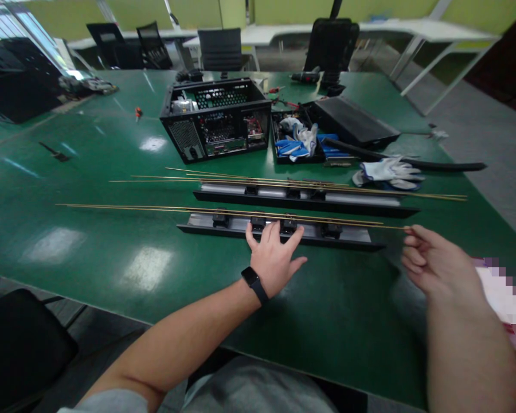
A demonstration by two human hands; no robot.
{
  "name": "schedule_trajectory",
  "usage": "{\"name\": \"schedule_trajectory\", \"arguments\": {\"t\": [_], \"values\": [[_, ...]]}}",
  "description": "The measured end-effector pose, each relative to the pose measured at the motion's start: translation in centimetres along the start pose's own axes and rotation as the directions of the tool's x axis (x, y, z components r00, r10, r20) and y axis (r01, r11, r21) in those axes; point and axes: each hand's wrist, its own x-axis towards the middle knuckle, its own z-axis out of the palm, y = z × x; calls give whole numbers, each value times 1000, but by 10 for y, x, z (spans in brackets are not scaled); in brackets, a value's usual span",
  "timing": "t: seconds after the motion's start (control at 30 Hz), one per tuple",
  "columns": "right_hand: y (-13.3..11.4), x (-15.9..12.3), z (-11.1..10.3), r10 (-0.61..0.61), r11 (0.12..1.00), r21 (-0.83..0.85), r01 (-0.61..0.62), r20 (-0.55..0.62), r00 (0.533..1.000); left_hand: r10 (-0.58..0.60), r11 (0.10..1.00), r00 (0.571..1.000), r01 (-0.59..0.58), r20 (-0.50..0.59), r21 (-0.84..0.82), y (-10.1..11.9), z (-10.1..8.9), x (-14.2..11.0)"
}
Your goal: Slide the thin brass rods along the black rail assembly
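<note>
My right hand pinches the right end of a thin brass-coloured rod between thumb and fingertips. The rod runs leftward, beside another one, over the near black channel with its silver inner face. Black blocks sit along that channel, among them a left block and a right block. With fingers spread, my left hand rests at the channel's front edge, fingertips by the middle blocks. Farther back, several similar rods lie across a second black channel, which also carries black blocks.
Behind the channels stands an open black computer case. Right of it are a black tray holding blue-and-white gloves, a black panel, a curved black strip and another glove. An orange-handled screwdriver lies left.
</note>
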Motion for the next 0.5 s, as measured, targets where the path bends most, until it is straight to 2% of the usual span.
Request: {"name": "schedule_trajectory", "arguments": {"t": [0.1,0.5], "values": [[2,-12,11,27,1000,-17,-26,44,999,0,1000,1000,0,0,-2,0,0,0],[20,-28,26,95,993,-93,-78,195,976,-3,1000,1000,3,-10,9,3,1,1]]}}
